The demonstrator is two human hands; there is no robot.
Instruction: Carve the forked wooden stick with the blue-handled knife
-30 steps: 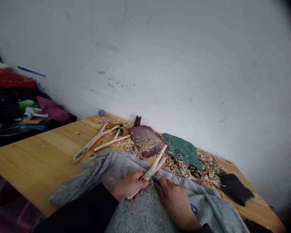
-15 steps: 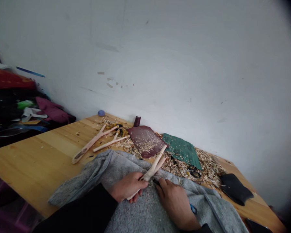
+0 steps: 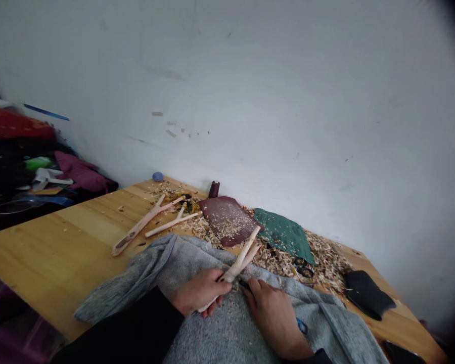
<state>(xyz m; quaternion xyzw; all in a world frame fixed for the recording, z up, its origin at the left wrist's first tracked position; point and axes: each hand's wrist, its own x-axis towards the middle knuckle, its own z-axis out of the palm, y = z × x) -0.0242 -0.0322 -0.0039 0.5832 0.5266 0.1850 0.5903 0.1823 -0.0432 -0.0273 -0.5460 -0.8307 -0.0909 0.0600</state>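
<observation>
My left hand is shut around a pale peeled forked branch, whose two prongs point up and away past my fingers. My right hand sits just beside it and grips a small dark-bladed knife, its handle mostly hidden in my fist. The blade lies close against the wood near my left thumb. A bit of blue shows below my right hand, and I cannot tell what it belongs to. Both hands rest over a grey fleece cloth on my lap, dusted with shavings.
On the wooden table lie two more forked sticks, a maroon leather piece, a green cloth, scissors, a black pouch and heaped shavings. A white wall stands behind. Clutter fills the left.
The view has drifted slightly. My hands, the knife and the branch stay almost where they were, with no visible change of grip.
</observation>
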